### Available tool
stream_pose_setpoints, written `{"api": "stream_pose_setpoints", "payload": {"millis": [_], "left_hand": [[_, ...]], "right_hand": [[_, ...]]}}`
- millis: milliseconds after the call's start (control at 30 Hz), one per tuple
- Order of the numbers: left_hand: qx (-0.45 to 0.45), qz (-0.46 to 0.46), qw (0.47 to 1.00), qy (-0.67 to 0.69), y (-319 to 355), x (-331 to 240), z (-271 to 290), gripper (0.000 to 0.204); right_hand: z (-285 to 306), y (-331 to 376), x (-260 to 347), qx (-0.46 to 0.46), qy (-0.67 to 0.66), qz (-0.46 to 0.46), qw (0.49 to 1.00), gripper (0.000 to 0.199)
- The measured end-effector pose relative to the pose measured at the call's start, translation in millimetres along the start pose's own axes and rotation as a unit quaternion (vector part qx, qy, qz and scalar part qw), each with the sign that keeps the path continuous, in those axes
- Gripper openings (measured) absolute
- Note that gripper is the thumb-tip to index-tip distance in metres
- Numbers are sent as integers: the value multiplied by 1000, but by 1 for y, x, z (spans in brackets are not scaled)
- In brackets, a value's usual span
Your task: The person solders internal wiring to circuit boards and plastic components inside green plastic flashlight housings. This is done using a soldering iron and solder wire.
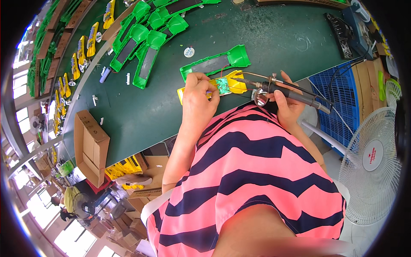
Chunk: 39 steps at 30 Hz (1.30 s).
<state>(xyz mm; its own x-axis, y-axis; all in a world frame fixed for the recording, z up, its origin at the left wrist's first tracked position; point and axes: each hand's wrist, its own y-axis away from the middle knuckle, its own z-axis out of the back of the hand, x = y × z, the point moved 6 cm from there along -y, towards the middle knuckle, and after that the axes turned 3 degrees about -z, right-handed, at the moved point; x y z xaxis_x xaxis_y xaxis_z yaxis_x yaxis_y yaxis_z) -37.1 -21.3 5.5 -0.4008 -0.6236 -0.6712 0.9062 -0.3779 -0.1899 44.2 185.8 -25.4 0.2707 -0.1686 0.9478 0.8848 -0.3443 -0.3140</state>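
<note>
My right hand [287, 103] grips a soldering iron [295, 95] with a thin metal solder-feed tube along it. Its tip points left, over a yellow plastic housing [238, 82] near the table's front edge. Inside that housing sits a small green circuit board [223, 86] with thin wires. My left hand [200, 97] is closed in a pinch over the housing's left part; what lies between the fingertips is hidden. A round silver reflector [260, 98] shows just below the iron. Right behind the yellow piece lies an open green housing [214, 64] with a dark panel, a red wire reaching toward the board.
Several green housings [147, 55] are piled at the back left. A blue cylinder [105, 75] and small white parts lie nearby. Yellow housings [92, 39] line the left side. A cardboard box [91, 145] sits at the left edge; a fan [371, 158] stands at right.
</note>
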Motion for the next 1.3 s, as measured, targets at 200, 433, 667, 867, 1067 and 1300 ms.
{"api": "stream_pose_setpoints", "payload": {"millis": [200, 433, 667, 867, 1067, 1300], "left_hand": [[8, 4, 1000, 2, -2, -1, 1, 8], [19, 11, 1000, 4, -2, -1, 1, 9], [22, 8, 1000, 4, -2, -2, 2, 9], [27, 21, 999, 23, -2, -1, 1, 15], [17, 24, 999, 23, -1, 0, 3, 24], [52, 67, 995, -59, 33, -8, 25, 12]], "right_hand": [[2, 4, -10, 5, -48, -40, 998, 23], [2, 6, -12, 9, -45, -64, 997, 23], [5, 9, -19, 7, -31, -70, 997, 24], [1, 7, -12, -3, -75, -84, 994, 25], [-4, 5, -3, -22, -129, -116, 985, 24], [-5, 0, 3, 25, -83, -40, 995, 21]]}}
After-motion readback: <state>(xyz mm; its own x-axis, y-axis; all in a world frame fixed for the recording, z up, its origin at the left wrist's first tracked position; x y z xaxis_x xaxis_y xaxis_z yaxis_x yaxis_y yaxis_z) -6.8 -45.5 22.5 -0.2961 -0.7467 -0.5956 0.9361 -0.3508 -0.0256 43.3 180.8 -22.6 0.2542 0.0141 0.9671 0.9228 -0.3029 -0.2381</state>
